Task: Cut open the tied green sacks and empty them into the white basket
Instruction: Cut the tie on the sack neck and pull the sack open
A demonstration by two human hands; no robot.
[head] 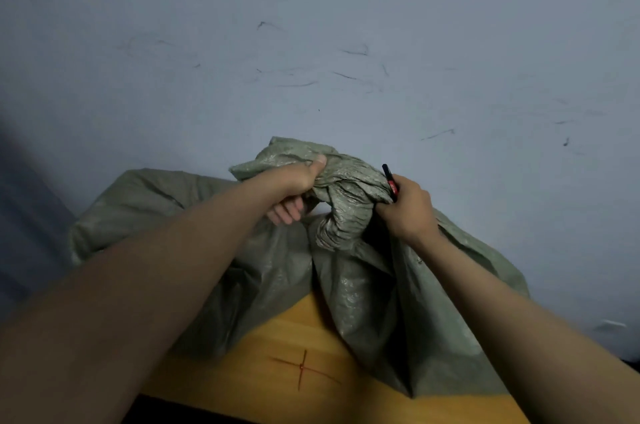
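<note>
- The green sack (349, 285) lies slumped across the far half of the wooden table (277, 399), against the pale wall (311, 25); its gathered, twisted neck (341, 195) stands up at about 12 o'clock from the red cross (303, 369) marked on the tabletop
- A second fold of green sacking (138, 202) spreads away toward 10 o'clock — whether it is another sack or part of the same one cannot be told
- The left hand (298, 186) is wrapped around the bunched top of the neck, thumb pressed over the fabric and fingers curled beneath, pulling it toward 9 o'clock
- The right hand (405, 205) is at 3 o'clock of the neck, fingers closed around a slim black and red cutter (390, 183) whose dark tip points up toward 11 o'clock, touching or just beside the fabric; the blade itself is too small to make out
- The tie is hidden in the folds, and the white basket is not in view
- The step in hand looks to be cutting the neck open. To do it well, keep the neck taut with the left hand so the woven plastic does not bunch under the edge, cut just beneath the knot — away from the left fingers underneath — and hold the mouth upward so nothing spills before the sack reaches the basket
</note>
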